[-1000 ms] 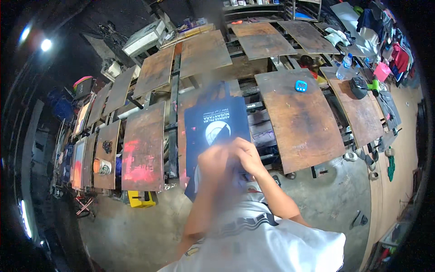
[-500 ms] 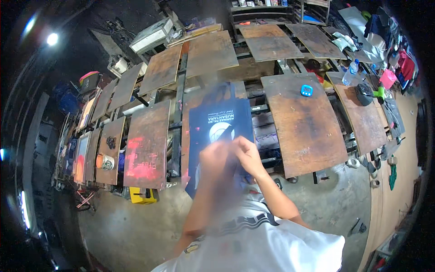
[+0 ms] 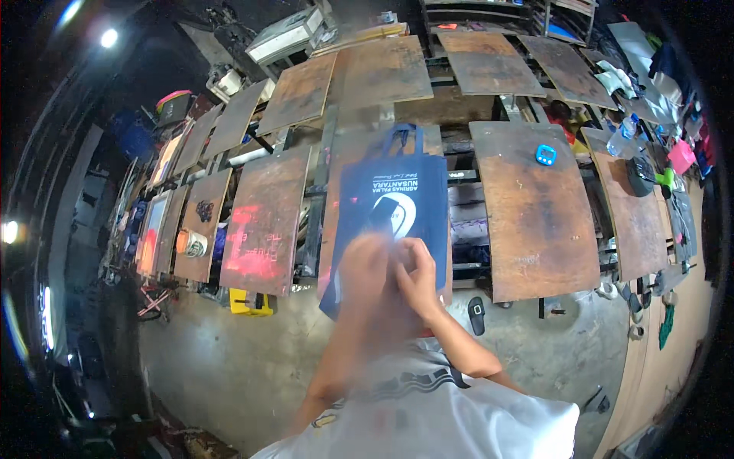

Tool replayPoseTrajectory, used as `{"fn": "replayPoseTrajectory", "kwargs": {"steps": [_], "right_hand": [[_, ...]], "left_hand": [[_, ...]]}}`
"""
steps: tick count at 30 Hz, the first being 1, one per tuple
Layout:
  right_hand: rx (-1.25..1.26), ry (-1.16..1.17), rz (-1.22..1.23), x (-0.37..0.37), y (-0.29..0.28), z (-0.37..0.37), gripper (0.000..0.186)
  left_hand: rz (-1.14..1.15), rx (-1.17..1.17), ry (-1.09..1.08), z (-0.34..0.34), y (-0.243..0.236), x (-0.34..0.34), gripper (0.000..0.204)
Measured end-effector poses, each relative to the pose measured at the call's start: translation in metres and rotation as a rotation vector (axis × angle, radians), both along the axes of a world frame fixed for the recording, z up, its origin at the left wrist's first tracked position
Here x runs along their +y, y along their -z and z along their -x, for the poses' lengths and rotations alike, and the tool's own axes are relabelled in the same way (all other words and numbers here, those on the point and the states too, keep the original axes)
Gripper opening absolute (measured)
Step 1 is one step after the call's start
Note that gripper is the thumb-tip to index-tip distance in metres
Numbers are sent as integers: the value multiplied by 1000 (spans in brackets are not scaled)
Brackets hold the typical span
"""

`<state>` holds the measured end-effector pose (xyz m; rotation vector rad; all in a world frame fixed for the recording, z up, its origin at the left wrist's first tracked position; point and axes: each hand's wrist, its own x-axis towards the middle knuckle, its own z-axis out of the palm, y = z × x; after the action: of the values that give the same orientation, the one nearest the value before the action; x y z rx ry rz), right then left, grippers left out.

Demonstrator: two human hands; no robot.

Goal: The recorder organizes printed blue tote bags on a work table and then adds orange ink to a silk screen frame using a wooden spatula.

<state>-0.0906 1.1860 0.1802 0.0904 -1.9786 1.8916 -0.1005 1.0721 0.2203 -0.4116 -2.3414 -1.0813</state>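
A navy blue tote bag [image 3: 359,180] with white print and a round white emblem lies on a wooden board, its loop handles pointing away from me. Its lower left part hangs past the board's near edge. Over its lower middle my two hands are close together. My right hand [image 3: 418,277] has its fingers curled and pinched; what sits between them is too small to make out. My left hand [image 3: 365,264] is blurred by a hazy streak, so its fingers do not show. A dark flap or piece beyond the fingertips partly covers the emblem.
Wooden boards on metal frames stand in rows. The right board [image 3: 535,222] bears a blue timer [image 3: 546,155]. Farther right are a plastic bottle [image 3: 623,136] and a black-and-green tool [image 3: 642,176]. A tub [image 3: 191,243] sits at left. A slipper [image 3: 476,316] and yellow crate [image 3: 251,301] are below.
The view has swung left, so the boards appear farther right. My hands remain together over the bag. The dark piece at the fingertips covers less of the emblem, and the handles show more clearly.
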Motion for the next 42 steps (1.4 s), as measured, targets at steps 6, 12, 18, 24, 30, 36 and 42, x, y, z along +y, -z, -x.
{"fn": "replayPoseTrajectory", "kwargs": {"steps": [6,12,18,24,30,36,42], "right_hand": [[93,-23,-130,-21,-7,-18,28],[243,-42,-255,-71,-17,-44,34],[209,-261,-359,-157,-11,-81,13],[126,-522,-499,-240,37,-128,15],[127,-541,-477,-300,38,-162,18],[-108,-613,-211,-334,18,-173,17],[-356,-818,-61,-355,0,-179,16]], "left_hand": [[-41,34,-13,-20,-4,-13,14],[-94,193,-120,-40,-13,-60,14],[-476,356,-390,-66,-23,-182,17],[-770,469,-541,-124,-14,-318,18],[-1024,277,-631,-200,17,-405,19],[-886,85,-515,-254,37,-432,26],[-701,-386,-390,-270,39,-395,22]]}}
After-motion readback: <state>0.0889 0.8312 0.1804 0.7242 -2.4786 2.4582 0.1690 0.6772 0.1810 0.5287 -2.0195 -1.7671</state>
